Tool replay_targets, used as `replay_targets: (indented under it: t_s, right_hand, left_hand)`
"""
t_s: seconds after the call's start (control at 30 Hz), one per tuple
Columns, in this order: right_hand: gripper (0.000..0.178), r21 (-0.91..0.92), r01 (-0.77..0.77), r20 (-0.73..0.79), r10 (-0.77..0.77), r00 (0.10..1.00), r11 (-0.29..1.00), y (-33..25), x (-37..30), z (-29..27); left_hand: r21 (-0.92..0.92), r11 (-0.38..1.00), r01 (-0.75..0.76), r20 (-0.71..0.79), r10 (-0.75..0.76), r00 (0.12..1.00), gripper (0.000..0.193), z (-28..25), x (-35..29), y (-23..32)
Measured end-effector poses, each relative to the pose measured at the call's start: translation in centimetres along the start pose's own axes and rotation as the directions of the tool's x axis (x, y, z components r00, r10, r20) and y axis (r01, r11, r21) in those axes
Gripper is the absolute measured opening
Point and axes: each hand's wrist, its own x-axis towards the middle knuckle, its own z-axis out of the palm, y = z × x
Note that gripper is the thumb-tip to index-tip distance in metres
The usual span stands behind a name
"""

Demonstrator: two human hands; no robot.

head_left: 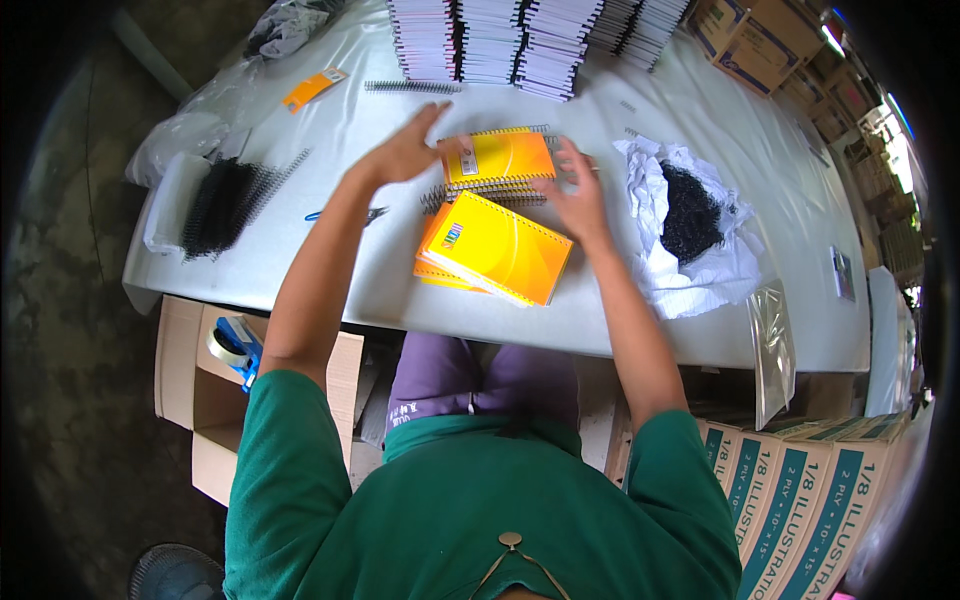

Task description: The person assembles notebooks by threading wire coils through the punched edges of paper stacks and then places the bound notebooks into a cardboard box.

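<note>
Your left hand point(405, 152) hovered open-fingered just left of the yellow notebook point(498, 158); your right hand point(577, 195) touched its right edge, fingers loosely spread.

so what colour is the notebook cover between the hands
Yellow, shading to orange; the notebook shows best in the head view.

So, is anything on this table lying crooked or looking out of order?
Slightly. The lower yellow notebooks lie turned at an angle to the table edge, and unevenly stacked. A single spiral lies apart near the tidy white stacks. Crumpled white paper holds a black heap. Nothing looks damaged.
</note>
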Motion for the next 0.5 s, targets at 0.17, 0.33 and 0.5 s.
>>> replay_targets:
  t_s: [0.17,0.33,0.5]
  right_hand:
    - [0.057,0.385,-0.586,0.147,0.58,0.801,0.713,-7.9,-6.1,-6.5]
    - [0.038,0.329,-0.638,0.315,0.556,0.769,0.696,-9.3,-8.9,-3.8]
    - [0.03,0.276,-0.411,0.056,0.412,0.909,0.869,-9.0,-8.5,-2.5]
  left_hand:
    - [0.339,0.867,0.365,-0.381,-0.229,0.896,0.031,-7.7,-6.0,-3.4]
    - [0.605,0.49,0.628,-0.437,-0.454,0.776,0.037,-7.0,-11.9,-11.9]
    - [0.593,0.638,0.491,-0.613,-0.038,0.789,0.03,-6.9,-13.8,-12.3]
